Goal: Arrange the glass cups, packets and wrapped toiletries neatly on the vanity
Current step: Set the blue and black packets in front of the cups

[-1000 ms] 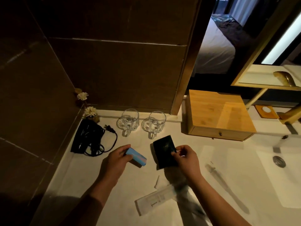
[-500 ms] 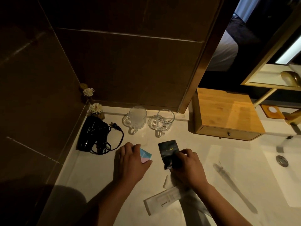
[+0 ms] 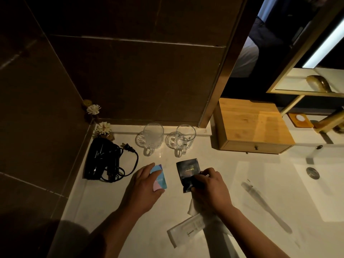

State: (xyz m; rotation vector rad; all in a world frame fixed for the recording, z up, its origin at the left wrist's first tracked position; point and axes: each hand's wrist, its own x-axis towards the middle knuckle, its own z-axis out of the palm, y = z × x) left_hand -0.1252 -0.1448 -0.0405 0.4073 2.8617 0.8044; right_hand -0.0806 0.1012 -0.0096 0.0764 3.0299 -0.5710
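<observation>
Black and glossy, the packet (image 3: 188, 173) lies flat on the pale vanity top (image 3: 115, 205), and we see the right hand (image 3: 209, 189) closed over its near right corner, fingers curled down onto the foil. Just left of it, apart from the black one, sits the blue-and-pink packet (image 3: 159, 177); the left hand (image 3: 144, 185) rests on top of it with fingers loosely spread, the thumb along its near edge, pressing rather than lifting as far as we can tell. Beyond both hands, against the back wall, stand the two glass cups (image 3: 153, 137) (image 3: 184, 138), upright, side by side, handles turned toward us. Nearer than the right hand, partly under its wrist, a long white wrapped toiletry (image 3: 188, 230) lies slantwise, with a small white folded piece (image 3: 192, 208) just beside it. To the right of the right hand a long clear-wrapped item (image 3: 264, 205) rests on the counter; what it is we cannot make out. Left of the left hand we see a black hair dryer (image 3: 101, 158) with its cord coiled, and beyond it small white flowers (image 3: 103, 127) in the corner. Beyond and right of the right hand sits a wooden drawer box (image 3: 251, 123).
</observation>
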